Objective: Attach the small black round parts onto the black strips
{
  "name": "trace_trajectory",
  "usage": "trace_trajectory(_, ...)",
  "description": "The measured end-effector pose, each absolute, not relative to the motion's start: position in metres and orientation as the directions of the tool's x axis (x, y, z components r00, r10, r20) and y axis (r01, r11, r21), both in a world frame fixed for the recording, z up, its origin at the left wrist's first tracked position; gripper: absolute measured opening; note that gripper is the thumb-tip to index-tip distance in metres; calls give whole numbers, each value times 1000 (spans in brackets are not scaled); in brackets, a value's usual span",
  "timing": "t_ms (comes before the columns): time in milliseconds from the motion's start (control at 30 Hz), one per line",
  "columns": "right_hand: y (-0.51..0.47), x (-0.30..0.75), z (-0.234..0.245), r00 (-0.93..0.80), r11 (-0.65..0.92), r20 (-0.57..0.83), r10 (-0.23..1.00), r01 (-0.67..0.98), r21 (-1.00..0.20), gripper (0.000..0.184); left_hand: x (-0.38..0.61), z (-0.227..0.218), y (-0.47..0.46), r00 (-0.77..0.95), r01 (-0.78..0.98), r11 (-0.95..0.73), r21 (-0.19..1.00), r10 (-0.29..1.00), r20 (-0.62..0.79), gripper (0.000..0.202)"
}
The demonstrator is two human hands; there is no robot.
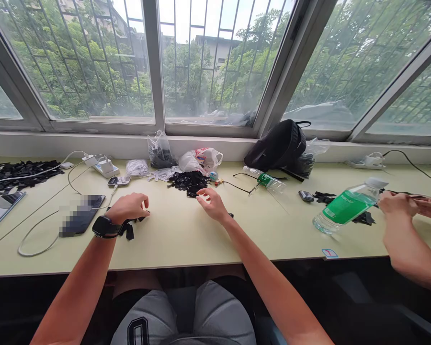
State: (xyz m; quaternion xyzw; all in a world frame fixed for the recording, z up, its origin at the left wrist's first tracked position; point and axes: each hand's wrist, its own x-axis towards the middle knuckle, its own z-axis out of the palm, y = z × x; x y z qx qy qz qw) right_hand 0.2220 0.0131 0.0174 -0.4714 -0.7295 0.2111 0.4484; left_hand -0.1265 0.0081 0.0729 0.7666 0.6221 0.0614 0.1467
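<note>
My left hand (129,207), with a black watch (106,226) on its wrist, is low over the table with its fingers curled inward. Several black strips (129,231) lie beneath and beside it, and a dark bit shows at its fingertips; whether it is gripped I cannot make out. My right hand (212,205) reaches forward with thumb and fingers apart. Its fingertips are at the near edge of a pile of small black pieces (187,180). A single black piece (192,194) lies right by them.
A phone (88,213) with a white cable lies left, before a power strip (107,167). More black strips (25,173) spread far left. Plastic bags (201,160), eyeglasses (249,190) and bottles (350,206) stand or lie behind and right. Another person's hands (398,206) work at right.
</note>
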Motion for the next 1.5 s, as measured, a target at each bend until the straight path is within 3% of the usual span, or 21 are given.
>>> trace_trajectory(167, 18, 229, 22, -99, 448, 464, 881, 496, -744, 26, -129, 56, 12, 337, 859, -287, 424, 940, -47, 19)
trace_trajectory(333, 26, 256, 35, 32, 403, 475, 879, 482, -778, 30, -112, 60, 14, 391, 696, -403, 594, 907, 158, 24)
trace_trajectory(533, 20, 312, 49, -288, 375, 250, 924, 569, -732, 29, -75, 61, 25, 459, 456, -450, 768, 858, 230, 29)
trace_trajectory(700, 6, 335, 46, -349, 344, 156, 924, 582, -737, 30, -49, 35, 31, 364, 237, -351, 906, 897, 252, 46)
trace_trajectory(833, 0, 325, 40, -396, 410, 197, 897, 575, -708, 21, -40, 19, 30, 222, 185, -348, 919, 926, 306, 48)
trace_trajectory(1000, -2, 315, 37, -445, 433, 187, 876, 551, -714, 16, -43, 16, 31, 103, 240, -355, 903, 935, 340, 52)
trace_trajectory(1500, -4, 319, 34, -431, 406, 157, 889, 582, -704, 18, -41, 10, 33, 98, 184, -327, 927, 944, 314, 52)
